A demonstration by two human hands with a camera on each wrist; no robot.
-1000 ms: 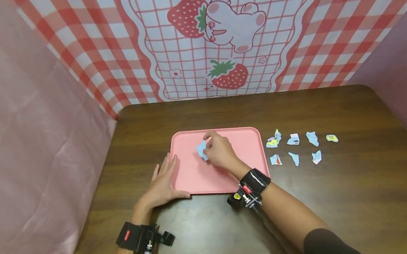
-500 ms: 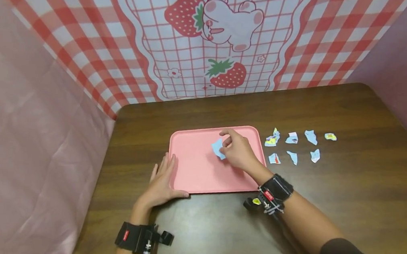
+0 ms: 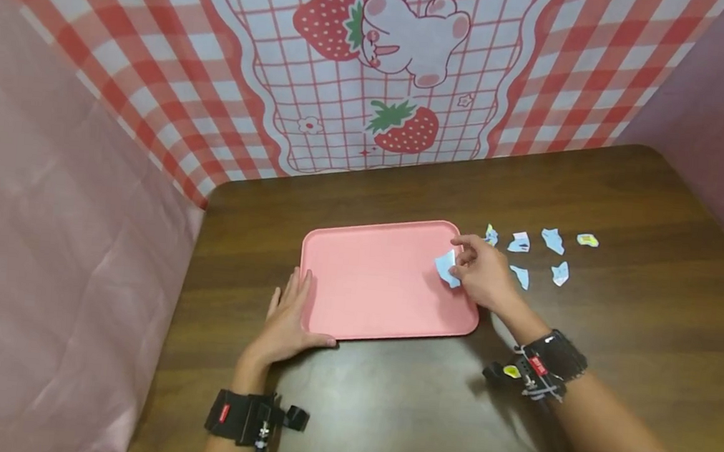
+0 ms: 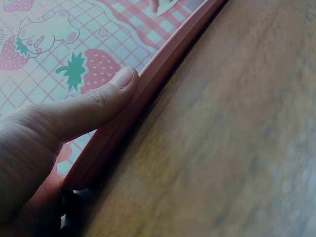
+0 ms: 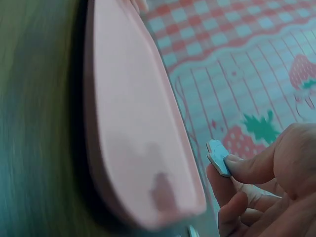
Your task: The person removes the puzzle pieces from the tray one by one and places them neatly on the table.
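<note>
Between thumb and index finger, my right hand [image 3: 485, 276] pinches a flat, irregular light-blue puzzle piece [image 3: 446, 268]. It is raised over the right side of a pink tray [image 3: 377, 277]; the right wrist view shows the piece [image 5: 217, 157] edge-on, with a visible thickness. My left hand [image 3: 284, 323] rests at the tray's front left corner. Its fingers lie straight along the left rim and its thumb [image 4: 106, 98] along the front rim. Right of the tray lie several similar pieces, among them a blue one [image 3: 552, 240] and a yellow one [image 3: 588, 240]; my right hand partly hides the nearest.
The brown wooden table [image 3: 637, 329] carries the tray and loose pieces. Behind it hangs a red-checked cloth [image 3: 409, 51] with strawberries. Pink curtains [image 3: 63, 243] flank both sides. Black straps with small cameras circle both wrists.
My right hand has carried the blue puzzle piece rightward from the tray's middle to its right side, covering some loose pieces. My left hand stays at the tray corner.
</note>
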